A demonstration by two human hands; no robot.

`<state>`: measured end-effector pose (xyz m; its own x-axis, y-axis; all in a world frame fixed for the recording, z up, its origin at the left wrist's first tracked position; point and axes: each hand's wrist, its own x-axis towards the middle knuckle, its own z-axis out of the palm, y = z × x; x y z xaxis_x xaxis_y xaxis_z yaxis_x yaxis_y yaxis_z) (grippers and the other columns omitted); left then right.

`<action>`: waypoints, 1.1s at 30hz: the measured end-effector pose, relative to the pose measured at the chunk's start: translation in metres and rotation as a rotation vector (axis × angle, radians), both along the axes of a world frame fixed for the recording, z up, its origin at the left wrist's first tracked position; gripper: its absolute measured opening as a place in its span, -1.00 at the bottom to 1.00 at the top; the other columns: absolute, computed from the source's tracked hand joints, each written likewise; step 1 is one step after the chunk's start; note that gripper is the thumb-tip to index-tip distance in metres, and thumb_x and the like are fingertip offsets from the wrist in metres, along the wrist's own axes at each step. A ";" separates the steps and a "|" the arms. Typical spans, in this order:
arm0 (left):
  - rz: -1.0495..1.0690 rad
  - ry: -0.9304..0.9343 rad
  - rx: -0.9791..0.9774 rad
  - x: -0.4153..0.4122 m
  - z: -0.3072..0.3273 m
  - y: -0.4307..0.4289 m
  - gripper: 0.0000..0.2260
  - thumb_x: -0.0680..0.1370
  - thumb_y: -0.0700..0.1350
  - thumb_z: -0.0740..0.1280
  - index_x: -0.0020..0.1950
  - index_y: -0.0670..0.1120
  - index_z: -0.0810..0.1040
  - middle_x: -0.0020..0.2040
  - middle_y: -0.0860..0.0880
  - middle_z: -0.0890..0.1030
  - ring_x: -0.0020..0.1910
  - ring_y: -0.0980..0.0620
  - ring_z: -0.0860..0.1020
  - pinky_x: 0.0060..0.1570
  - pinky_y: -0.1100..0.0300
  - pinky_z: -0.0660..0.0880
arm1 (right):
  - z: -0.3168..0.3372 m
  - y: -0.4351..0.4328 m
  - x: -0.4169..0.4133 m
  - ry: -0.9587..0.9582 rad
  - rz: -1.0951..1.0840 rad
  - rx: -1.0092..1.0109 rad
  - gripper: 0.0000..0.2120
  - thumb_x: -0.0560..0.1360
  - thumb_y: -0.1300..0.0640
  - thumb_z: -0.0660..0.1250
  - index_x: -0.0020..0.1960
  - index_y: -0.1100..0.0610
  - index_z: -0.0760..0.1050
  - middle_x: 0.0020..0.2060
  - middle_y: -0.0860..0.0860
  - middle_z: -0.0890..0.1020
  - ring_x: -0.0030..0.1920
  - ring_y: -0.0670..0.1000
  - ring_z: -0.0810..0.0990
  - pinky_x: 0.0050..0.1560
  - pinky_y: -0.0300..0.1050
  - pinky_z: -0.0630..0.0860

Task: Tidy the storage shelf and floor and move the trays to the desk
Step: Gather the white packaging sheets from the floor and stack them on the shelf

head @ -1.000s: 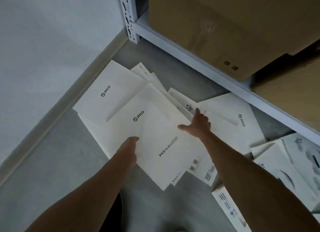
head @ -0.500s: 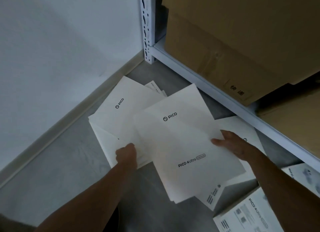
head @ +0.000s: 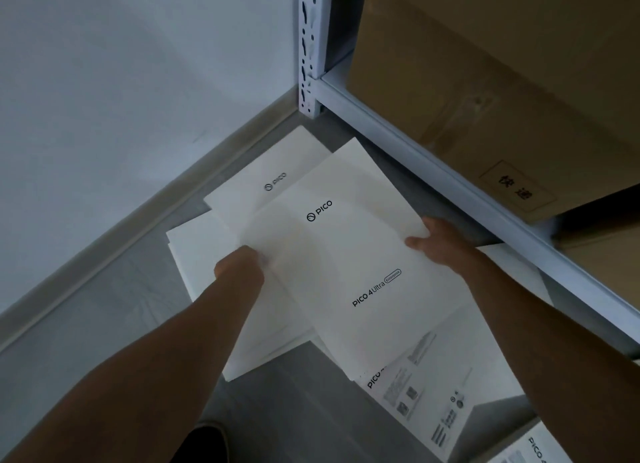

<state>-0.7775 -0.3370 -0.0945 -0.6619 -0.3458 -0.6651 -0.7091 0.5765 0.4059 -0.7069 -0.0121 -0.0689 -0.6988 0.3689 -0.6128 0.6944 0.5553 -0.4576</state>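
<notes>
We are observing the left hand and right hand gripping the top PICO sleeve by opposite edges. Loose sleeves are lying fanned under the grip (unaligned); we are judging uneven pulling could scatter them.

Flat white cardboard sleeve printed "PICO" and "PICO 4 Ultra" — face up, skewed, topmost of a fanned pile. Underneath, more white cardboard sleeves overlapping on the grey floor — close beside the white metal shelf.
</notes>
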 end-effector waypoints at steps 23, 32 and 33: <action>0.431 -0.077 0.429 -0.007 -0.003 0.006 -0.55 0.46 -0.01 0.42 0.26 -0.20 0.47 -0.09 -0.11 0.52 -0.02 -0.16 0.51 -0.01 0.06 0.47 | 0.007 -0.030 0.025 0.049 -0.263 -0.514 -0.76 0.50 0.13 0.47 0.16 0.07 0.62 0.01 0.00 0.73 0.05 0.06 0.69 0.01 -0.10 0.60; -0.474 0.293 -0.260 -0.046 -0.007 -0.023 -0.31 0.41 0.05 0.45 0.46 -0.09 0.29 0.45 -0.16 0.34 0.44 -0.22 0.28 0.33 -0.16 0.29 | 0.013 -0.017 0.138 0.082 -0.594 -0.464 -0.75 0.50 0.17 0.43 0.15 0.21 0.62 0.00 0.19 0.73 0.07 0.30 0.68 0.20 0.28 0.56; -0.536 0.270 -0.294 -0.057 -0.012 -0.027 -0.24 0.39 0.11 0.47 0.49 -0.08 0.23 0.48 -0.16 0.29 0.47 -0.21 0.24 0.36 -0.18 0.22 | 0.005 -0.030 0.143 0.099 -0.645 -0.510 -0.72 0.47 0.14 0.46 0.15 0.20 0.63 0.01 0.18 0.73 0.09 0.30 0.67 0.19 0.24 0.57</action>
